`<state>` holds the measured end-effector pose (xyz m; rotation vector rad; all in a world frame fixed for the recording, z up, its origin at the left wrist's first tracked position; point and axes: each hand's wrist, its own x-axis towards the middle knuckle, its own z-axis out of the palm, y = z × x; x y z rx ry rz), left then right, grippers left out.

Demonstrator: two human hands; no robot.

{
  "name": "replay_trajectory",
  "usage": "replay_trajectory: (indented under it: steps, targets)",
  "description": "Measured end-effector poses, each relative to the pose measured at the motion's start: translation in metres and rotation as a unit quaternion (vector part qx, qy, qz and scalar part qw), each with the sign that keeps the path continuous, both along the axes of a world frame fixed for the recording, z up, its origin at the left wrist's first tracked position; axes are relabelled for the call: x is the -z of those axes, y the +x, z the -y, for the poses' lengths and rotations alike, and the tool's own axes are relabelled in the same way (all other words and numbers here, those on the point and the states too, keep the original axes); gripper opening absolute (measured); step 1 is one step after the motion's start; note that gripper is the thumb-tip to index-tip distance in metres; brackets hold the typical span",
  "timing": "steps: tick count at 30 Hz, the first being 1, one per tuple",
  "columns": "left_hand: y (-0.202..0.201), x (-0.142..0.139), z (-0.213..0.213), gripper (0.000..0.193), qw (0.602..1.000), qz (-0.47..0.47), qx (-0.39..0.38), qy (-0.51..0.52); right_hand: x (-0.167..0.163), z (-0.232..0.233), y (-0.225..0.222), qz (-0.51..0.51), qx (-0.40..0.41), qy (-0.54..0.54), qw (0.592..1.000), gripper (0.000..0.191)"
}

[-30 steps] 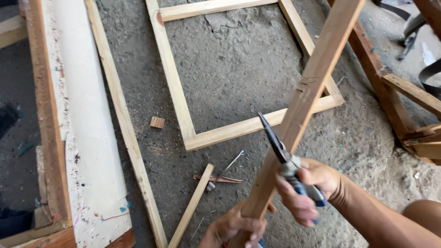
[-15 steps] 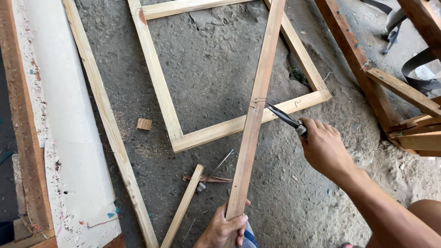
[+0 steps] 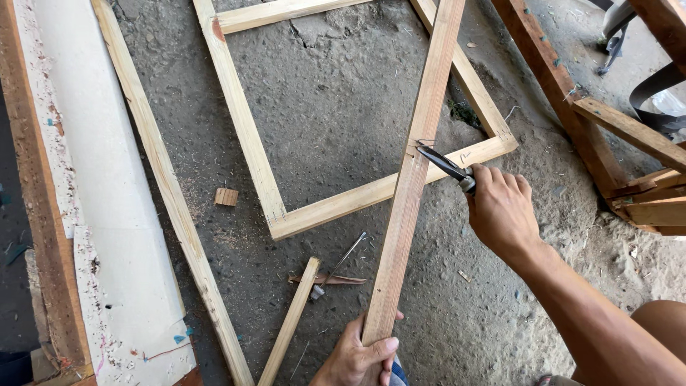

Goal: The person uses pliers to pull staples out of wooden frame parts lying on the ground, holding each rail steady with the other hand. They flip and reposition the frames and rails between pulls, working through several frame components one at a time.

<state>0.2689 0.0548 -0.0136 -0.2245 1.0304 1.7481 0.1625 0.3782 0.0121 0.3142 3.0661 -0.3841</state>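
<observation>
My left hand [image 3: 357,354] grips the near end of a long wooden batten [image 3: 418,164] that slants up and away over the ground. My right hand [image 3: 500,211] holds dark needle-nose pliers [image 3: 443,163], whose tips touch the batten's right edge at a joint where small metal staples show. Under the batten lies a rectangular wooden frame [image 3: 246,136] flat on the concrete.
A loose long strip [image 3: 168,186] and a short stick [image 3: 289,322] lie on the ground, with a thin metal tool [image 3: 343,259] and a small wood block [image 3: 226,196]. A white-faced board [image 3: 100,186] lies at left. Wooden furniture legs [image 3: 572,100] stand at right.
The batten has swung down from a steep tilt to lie lower over the frame. My right hand brought the pliers from mid-air onto the batten's joint.
</observation>
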Motion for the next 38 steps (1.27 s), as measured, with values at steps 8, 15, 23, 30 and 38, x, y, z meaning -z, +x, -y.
replay_trajectory:
  steps: [8, 15, 23, 30, 38]
  targets:
    - [-0.001, -0.003, 0.014, 0.065, 0.998, -0.014, 0.031, -0.052, -0.002, 0.001, -0.007, 0.187, 0.058, -0.235, 0.952, 0.038]
    - [-0.001, -0.012, 0.063, 0.074, 0.991, -0.022, 0.09, -0.095, -0.008, 0.006, 0.009, 0.306, -0.03, -0.74, 0.599, 0.039]
    - [0.003, -0.024, 0.091, 0.079, 0.992, -0.02, 0.108, -0.064, -0.024, 0.037, 0.025, 0.352, -0.023, -0.899, 0.259, 0.033]
    - [0.022, -0.013, 0.056, 0.062, 0.948, 0.134, -0.038, 0.286, -0.043, 0.067, 0.046, 0.401, -0.093, -0.902, 0.132, 0.038]
    - [-0.007, -0.007, 0.052, 0.065, 0.996, 0.031, -0.018, 0.085, -0.056, -0.003, 0.028, 0.305, -0.27, -0.702, 0.584, 0.043]
